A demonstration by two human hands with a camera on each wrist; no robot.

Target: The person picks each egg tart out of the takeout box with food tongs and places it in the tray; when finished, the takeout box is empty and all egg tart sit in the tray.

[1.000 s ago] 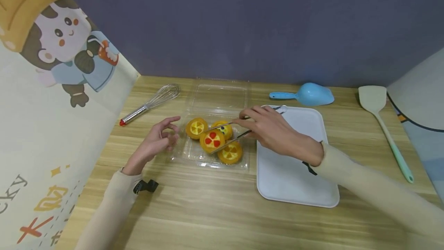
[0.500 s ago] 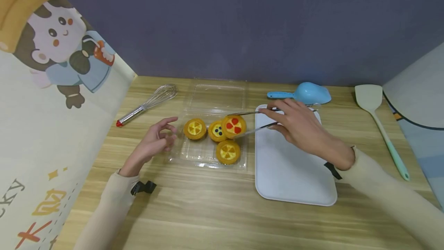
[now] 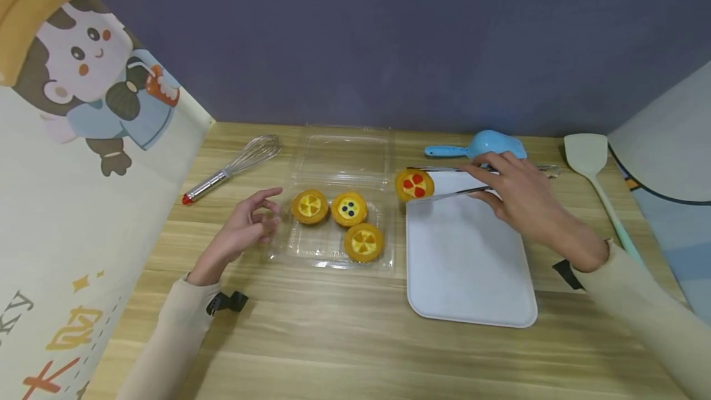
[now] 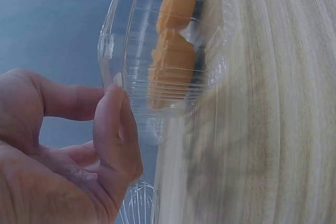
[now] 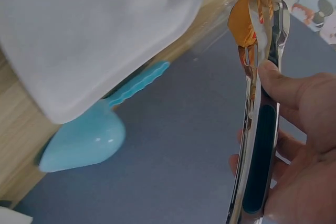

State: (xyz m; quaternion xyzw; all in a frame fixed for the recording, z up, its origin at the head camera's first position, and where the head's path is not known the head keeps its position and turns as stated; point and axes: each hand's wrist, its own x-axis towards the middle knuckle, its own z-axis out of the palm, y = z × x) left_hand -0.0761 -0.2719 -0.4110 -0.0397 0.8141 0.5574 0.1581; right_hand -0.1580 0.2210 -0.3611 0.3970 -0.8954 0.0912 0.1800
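Observation:
My right hand point(image 3: 513, 193) grips metal tongs point(image 5: 260, 156) with dark inlaid handles. Between their ends is a tart point(image 3: 415, 185) with red heart-like pieces on yellow filling, above the top left corner of the white tray point(image 3: 466, 289). My left hand point(image 3: 247, 224) has loosely bent fingers beside the left edge of a clear hinged plastic container point(image 3: 316, 257); whether its fingertips touch the rim, I cannot tell. Three tarts sit inside: a left one with orange wedges point(image 3: 309, 207), one with dark blue dots point(image 3: 349, 209), and a lower right one with orange wedges point(image 3: 363, 242).
Behind the tray lies a light blue scoop point(image 3: 489, 142). A whisk point(image 3: 236, 165) rests at the left back, and a pale green spatula point(image 3: 587, 156) lies at the far right. The container's lid point(image 3: 344, 152) is folded back toward the dark wall point(image 3: 355, 36).
My right hand has carried the red-topped tart in the tongs rightward, from over the other tarts to the tray's top left corner. The left hand stays by the container.

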